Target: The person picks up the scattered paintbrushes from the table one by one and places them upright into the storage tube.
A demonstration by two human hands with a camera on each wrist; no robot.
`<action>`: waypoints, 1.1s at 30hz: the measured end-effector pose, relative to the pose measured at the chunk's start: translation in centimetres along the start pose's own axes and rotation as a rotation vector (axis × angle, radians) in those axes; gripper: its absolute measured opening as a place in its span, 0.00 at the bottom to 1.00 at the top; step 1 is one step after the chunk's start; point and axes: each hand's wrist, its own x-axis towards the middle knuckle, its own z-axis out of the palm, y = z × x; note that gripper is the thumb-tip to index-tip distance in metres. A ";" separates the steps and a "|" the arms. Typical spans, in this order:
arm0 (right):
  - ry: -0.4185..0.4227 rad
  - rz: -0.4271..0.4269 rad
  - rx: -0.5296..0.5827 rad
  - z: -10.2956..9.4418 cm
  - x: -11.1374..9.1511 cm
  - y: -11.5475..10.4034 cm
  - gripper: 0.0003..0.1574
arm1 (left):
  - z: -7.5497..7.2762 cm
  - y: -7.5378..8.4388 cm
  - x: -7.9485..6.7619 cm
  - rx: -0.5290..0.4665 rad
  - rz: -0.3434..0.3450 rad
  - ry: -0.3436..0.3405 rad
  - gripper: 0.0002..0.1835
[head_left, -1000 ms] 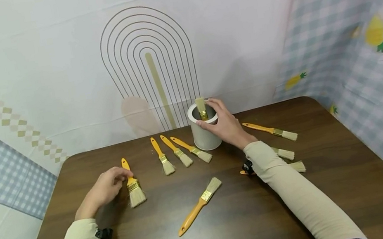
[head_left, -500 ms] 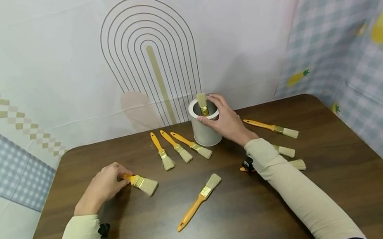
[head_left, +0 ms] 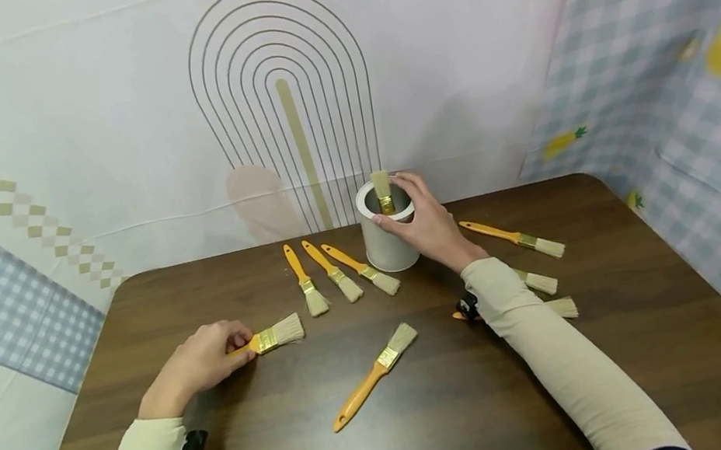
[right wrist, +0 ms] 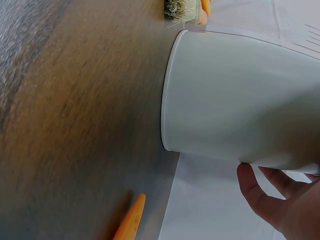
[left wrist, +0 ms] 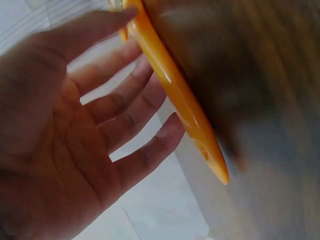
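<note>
Can (head_left: pixel 387 248) holding a brush (head_left: pixel 383 190) bristle-end up; right hand (head_left: pixel 433 227) grasps the can, left hand (head_left: pixel 207 355) pinches another brush (head_left: pixel 282 333).

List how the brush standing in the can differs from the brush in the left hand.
Pose: the upright brush stands bristles up; the held brush is turned sideways, bristles to the right.
Support: the can holds the upright brush; the left hand grips the held brush.
Handles: the upright brush's is hidden; part of the held brush's orange one shows.
Shared: pale bristles and a gold-coloured band.
</note>
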 end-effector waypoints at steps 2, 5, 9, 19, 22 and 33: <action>0.002 0.002 0.000 0.1 0.0 0.0 0.55 | 0.1 0.2 -0.1 -0.003 -0.025 0.006 0.07; 0.003 -0.004 0.004 0.1 0.0 0.0 0.55 | 0.3 0.4 0.0 -0.037 -0.101 0.029 0.09; 0.000 -0.009 0.006 0.0 0.0 0.0 0.56 | 0.6 0.9 0.4 -0.129 -0.243 0.056 0.15; 0.006 -0.010 -0.002 0.1 -0.2 0.1 0.56 | 0.3 1.8 0.6 -0.280 -0.414 0.048 0.27; 0.007 -0.010 -0.002 0.0 -0.2 0.1 0.56 | 0.1 1.9 0.9 -0.296 -0.437 0.042 0.27; 0.006 0.001 -0.002 0.0 -0.3 -0.1 0.56 | 0.3 2.4 2.7 -0.317 -0.517 0.012 0.17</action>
